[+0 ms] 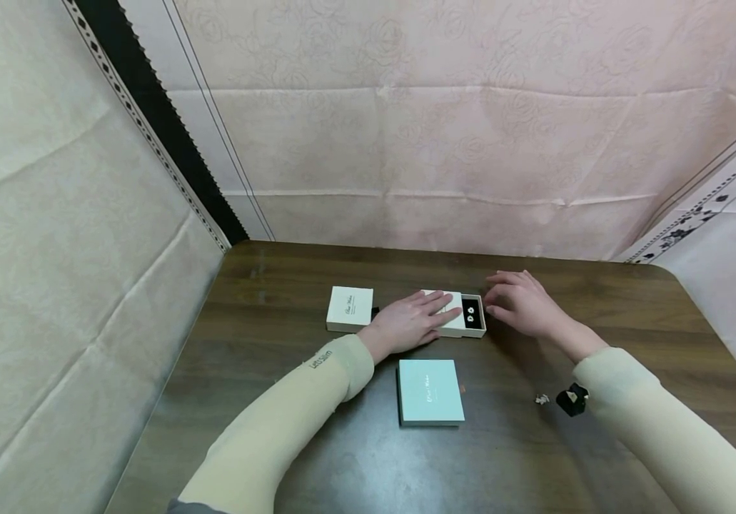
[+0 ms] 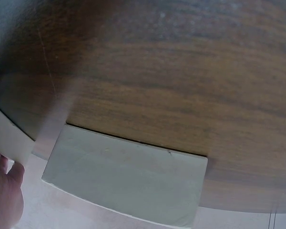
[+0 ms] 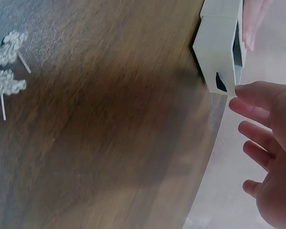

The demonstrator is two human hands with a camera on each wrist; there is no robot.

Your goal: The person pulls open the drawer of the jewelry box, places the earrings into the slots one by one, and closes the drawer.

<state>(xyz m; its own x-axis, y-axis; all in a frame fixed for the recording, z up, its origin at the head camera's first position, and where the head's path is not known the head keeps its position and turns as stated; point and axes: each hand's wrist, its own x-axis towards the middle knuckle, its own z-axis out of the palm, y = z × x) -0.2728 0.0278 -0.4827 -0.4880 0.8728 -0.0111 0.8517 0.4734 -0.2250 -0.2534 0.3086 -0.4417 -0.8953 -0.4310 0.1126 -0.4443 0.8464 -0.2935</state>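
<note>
My left hand (image 1: 406,323) lies spread, fingers straight, over the white sleeve (image 1: 450,327) of a small slide-out jewellery box. Its drawer (image 1: 484,327) sticks out to the right, showing a black insert (image 1: 472,314) with a pair of small earrings (image 1: 470,310). At the drawer's outer end is my right hand (image 1: 522,303), fingers loosely bent and holding nothing. In the right wrist view its thumb tip is right at the drawer's end wall (image 3: 212,62), near a small black tab (image 3: 220,82).
Left of my left hand sits another white box (image 1: 350,307). Nearer the front lies a pale teal box (image 1: 430,391). A pair of sparkly stud earrings (image 1: 542,399) and a small black piece (image 1: 571,401) lie by my right sleeve. Cloth (image 1: 438,164) hangs behind the table.
</note>
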